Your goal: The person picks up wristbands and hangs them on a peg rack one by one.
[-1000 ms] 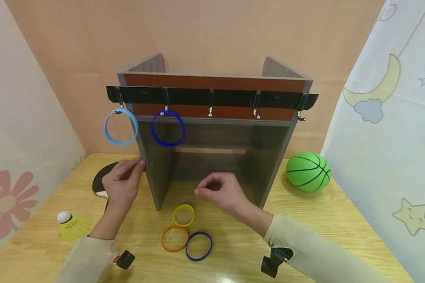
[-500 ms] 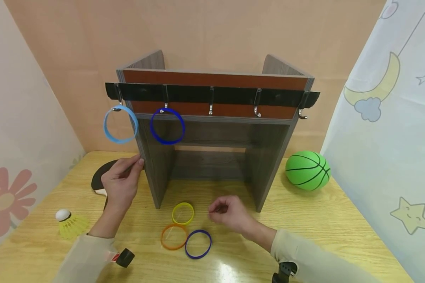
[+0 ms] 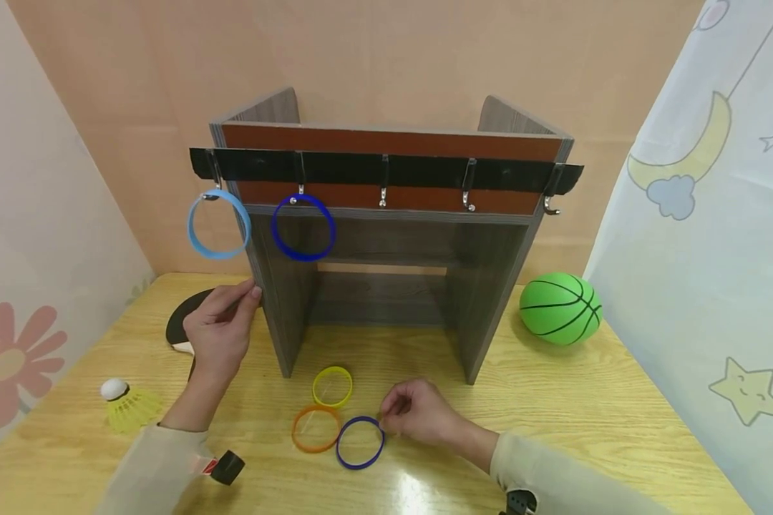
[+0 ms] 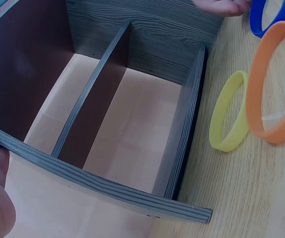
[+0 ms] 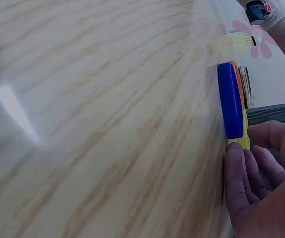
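Observation:
My left hand (image 3: 222, 329) pinches the front edge of the left side panel (image 3: 272, 315) of a grey wooden shelf. Low over the table, my right hand (image 3: 421, 415) has its fingertips at the right end of a dark blue silicone wristband (image 3: 359, 467). In the right wrist view, thumb and fingers stand apart around the end of that blue wristband (image 5: 230, 101). An orange wristband (image 3: 313, 450) lies against it, with a yellow wristband (image 3: 315, 388) just behind. Two more hang from hooks: a light blue wristband (image 3: 219, 255) far left and a blue wristband (image 3: 304, 257) beside it.
A black hook rail (image 3: 341, 170) crosses the shelf front; its three right-hand hooks carry nothing. A green ball (image 3: 560, 309) sits right of the shelf. To the left lie a yellow shuttlecock (image 3: 131, 408) and a black table tennis paddle (image 3: 183, 320).
My right hand has come down from before the shelf opening to the dark blue wristband on the table. My left hand keeps its hold on the panel.

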Demonstrator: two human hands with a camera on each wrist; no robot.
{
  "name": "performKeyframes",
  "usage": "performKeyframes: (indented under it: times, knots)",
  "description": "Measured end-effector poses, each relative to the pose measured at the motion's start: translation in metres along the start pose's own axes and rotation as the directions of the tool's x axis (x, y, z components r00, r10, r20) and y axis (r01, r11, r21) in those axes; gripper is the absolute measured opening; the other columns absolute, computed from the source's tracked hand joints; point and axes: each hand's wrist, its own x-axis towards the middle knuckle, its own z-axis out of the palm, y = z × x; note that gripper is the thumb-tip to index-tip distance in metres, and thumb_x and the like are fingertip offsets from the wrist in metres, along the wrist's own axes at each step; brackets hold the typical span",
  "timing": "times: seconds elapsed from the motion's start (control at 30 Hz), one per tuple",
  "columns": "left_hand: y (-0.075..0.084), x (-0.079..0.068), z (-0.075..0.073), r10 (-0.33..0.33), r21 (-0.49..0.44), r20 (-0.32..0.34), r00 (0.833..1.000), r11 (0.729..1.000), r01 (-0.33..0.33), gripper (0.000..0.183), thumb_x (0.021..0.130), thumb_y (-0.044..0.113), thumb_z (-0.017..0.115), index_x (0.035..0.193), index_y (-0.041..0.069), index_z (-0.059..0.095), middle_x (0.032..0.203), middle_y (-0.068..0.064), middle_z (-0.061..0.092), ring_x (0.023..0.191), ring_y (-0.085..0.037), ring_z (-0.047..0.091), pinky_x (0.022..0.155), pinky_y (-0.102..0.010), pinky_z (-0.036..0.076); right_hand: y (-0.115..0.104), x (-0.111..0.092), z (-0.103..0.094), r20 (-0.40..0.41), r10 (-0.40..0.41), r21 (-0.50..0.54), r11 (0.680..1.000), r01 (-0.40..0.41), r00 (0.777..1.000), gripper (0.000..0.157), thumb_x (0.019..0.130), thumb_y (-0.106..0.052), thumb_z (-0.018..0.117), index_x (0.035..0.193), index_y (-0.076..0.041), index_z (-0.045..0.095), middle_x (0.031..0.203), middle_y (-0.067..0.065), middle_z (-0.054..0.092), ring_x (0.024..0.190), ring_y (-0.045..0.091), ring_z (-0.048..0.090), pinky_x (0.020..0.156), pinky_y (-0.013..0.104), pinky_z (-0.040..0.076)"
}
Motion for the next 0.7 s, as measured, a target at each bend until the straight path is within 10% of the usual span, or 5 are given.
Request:
performKeyframes:
  times: [0.7]
  knots:
    - [0.0018, -0.0001, 0.0015, -0.001, -0.039, 0.012, 1.000, 0.999, 0.001, 0.014, 0.080, -0.015, 0.067, 0.092, -0.023, 0.064, 0.079, -0.019, 0.065, 0.072, -0.015, 0.066, 0.068, -0.020, 0.055, -0.0004, 0.0046, 0.0052, 0.006, 0.053, -0.147, 0.988, -0.052, 0.999, 0.013, 0.074, -0.013, 0.081, 0.076, -0.009, 0.069, 0.068, -0.003, 0.061, 0.063, 0.013, 0.057, 0.053, 0.023, 0.049]
